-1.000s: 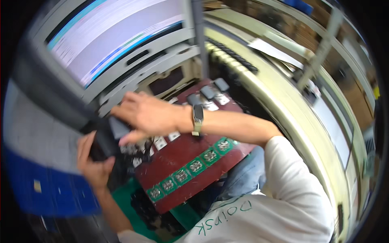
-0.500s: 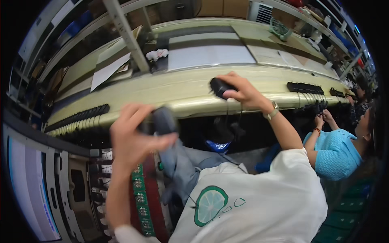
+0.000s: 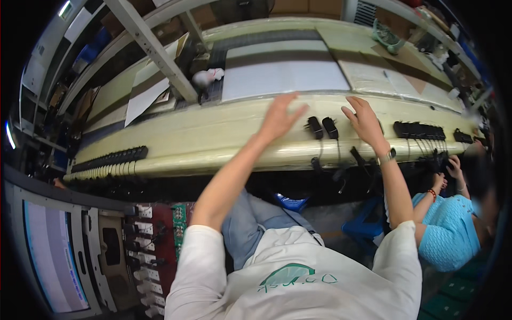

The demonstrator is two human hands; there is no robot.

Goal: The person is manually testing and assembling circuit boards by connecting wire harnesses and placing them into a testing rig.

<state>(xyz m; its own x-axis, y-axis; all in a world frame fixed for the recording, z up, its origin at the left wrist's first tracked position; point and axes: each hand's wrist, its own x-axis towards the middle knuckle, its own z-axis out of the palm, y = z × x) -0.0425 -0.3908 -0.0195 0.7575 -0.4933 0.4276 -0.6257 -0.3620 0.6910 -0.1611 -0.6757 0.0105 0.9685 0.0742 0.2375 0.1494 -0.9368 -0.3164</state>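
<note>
Two black power adapters [image 3: 314,128] lie side by side on the yellowish wrapped bench edge, their cords hanging over the front. My left hand [image 3: 280,118] hovers just left of them, fingers stretched out and holding nothing. To their right is my right hand [image 3: 365,121], fingers apart and nothing between them, a watch on its wrist. Dark cable ends [image 3: 360,156] hang over the edge below my right hand. A small dark edge shows behind that hand; I cannot tell what it belongs to.
Rows of black adapters line the bench at the left [image 3: 114,160] and the right [image 3: 418,131]. A white board [image 3: 282,69] lies behind. Metal posts [image 3: 154,53] rise at the back. A screen [image 3: 53,256] and a socket rack [image 3: 145,256] stand at my left. A co-worker in blue [image 3: 448,234] works at my right.
Both hands have let go of the black adapters, two of which now rest on the bench. My left hand has moved right and away from me; my right hand has shifted right.
</note>
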